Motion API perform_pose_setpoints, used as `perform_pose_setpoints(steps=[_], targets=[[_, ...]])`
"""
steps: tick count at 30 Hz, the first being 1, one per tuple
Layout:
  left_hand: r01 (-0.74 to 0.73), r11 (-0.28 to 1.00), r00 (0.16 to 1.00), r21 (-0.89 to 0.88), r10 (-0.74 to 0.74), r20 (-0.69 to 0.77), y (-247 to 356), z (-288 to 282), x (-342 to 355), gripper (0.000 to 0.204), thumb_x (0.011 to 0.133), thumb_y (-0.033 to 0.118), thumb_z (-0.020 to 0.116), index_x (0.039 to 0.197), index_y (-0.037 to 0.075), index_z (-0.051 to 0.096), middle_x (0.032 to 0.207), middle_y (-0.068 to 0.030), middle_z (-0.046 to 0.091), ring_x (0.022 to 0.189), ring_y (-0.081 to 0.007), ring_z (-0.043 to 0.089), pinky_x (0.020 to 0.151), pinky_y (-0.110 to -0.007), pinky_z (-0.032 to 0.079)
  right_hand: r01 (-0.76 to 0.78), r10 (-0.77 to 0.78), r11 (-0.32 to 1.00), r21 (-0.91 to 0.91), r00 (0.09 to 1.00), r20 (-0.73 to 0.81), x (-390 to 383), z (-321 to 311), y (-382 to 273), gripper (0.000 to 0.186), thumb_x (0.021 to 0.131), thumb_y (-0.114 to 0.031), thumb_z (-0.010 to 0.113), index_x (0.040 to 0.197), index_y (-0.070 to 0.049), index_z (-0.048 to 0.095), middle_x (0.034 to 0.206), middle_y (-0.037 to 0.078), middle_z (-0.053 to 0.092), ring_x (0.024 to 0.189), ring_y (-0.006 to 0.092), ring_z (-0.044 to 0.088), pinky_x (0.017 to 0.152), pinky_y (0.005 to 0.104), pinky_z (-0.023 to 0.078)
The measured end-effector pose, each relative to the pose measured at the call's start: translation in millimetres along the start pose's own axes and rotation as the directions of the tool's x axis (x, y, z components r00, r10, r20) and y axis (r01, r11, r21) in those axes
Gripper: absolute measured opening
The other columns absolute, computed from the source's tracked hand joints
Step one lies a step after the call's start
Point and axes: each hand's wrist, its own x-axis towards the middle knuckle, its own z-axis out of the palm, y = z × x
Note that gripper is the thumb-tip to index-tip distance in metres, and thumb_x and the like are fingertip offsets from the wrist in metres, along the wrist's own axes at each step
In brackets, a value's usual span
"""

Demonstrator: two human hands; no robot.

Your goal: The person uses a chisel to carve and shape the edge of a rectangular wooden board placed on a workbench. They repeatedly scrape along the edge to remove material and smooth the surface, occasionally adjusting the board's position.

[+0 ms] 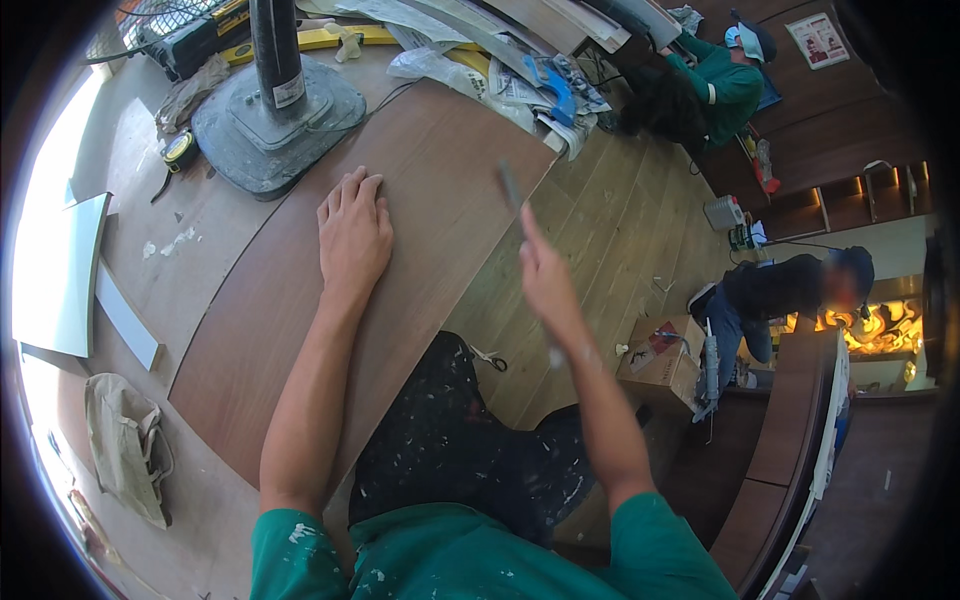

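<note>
A brown wood-grain panel (420, 150) lies across the workbench, its right edge running past my lap. Palm down, my left hand (355, 232) rests on it with the fingers stretched out. My right hand (548, 285) is raised at the panel's right edge, closed around a narrow grey tool (508, 185) with the index finger laid along it. Motion blurs the tool, so its exact kind is unclear. Its grey end points away from me, over the panel's far right corner.
Behind the panel stands a dark post on a heavy base (275, 130), beside a tape measure (180, 150). White strips (125, 315) and a cloth bag (128, 445) lie left. Scissors (489, 360) and a cardboard box (662, 360) are on the floor. Two people work at right.
</note>
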Motion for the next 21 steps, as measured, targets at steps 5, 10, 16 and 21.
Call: perform_pose_setpoints(steps=[5,10,16,21], targets=[[0.005,1.000,1.000,-0.003,-0.005,0.009,-2.2,-0.4,-0.4,0.034,0.106,0.019,0.058,0.138,0.009,0.065,0.152,-0.0131,0.060,0.145,-0.0339,0.052,0.120,-0.049,0.039,0.246,-0.247,0.969,-0.014,0.968,-0.039,-6.8,18.9,21.4,0.063,0.109,-0.009,0.051,0.170,-0.024,0.038,0.110,0.025,0.069,0.091,0.0320,0.067,0.090,0.0400,0.055],[-0.003,1.000,1.000,0.003,0.003,-0.016,-5.2,-1.0,-3.0,0.034,0.103,0.015,0.062,0.136,0.006,0.066,0.150,-0.0156,0.062,0.144,-0.0354,0.054,0.120,-0.050,0.041,0.394,-0.392,0.918,0.040,0.918,-0.061,-22.5,27.3,25.9,0.061,0.111,-0.013,0.051,0.169,-0.026,0.039,0.083,0.023,0.064,0.065,0.0289,0.054,0.072,0.0399,0.054],[0.000,1.000,1.000,-0.009,0.000,-0.005,-1.9,-3.4,0.0,0.035,0.102,0.015,0.062,0.136,0.006,0.066,0.150,-0.0156,0.062,0.144,-0.0357,0.054,0.120,-0.050,0.040,0.107,-0.107,0.994,0.040,0.994,-0.004,5.8,7.8,5.8,0.062,0.111,-0.012,0.050,0.170,-0.027,0.038,0.082,0.020,0.065,0.065,0.0283,0.054,0.072,0.0397,0.054],[0.007,1.000,1.000,-0.006,-0.007,-0.027,-8.3,3.2,-1.6,0.035,0.103,0.016,0.061,0.136,0.006,0.066,0.150,-0.0156,0.062,0.145,-0.0357,0.053,0.120,-0.050,0.040,0.468,-0.464,0.878,0.097,0.883,-0.064,-93.3,61.2,-3.3,0.064,0.110,-0.008,0.051,0.170,-0.025,0.038,0.083,0.020,0.066,0.066,0.0270,0.054,0.071,0.0407,0.053]])
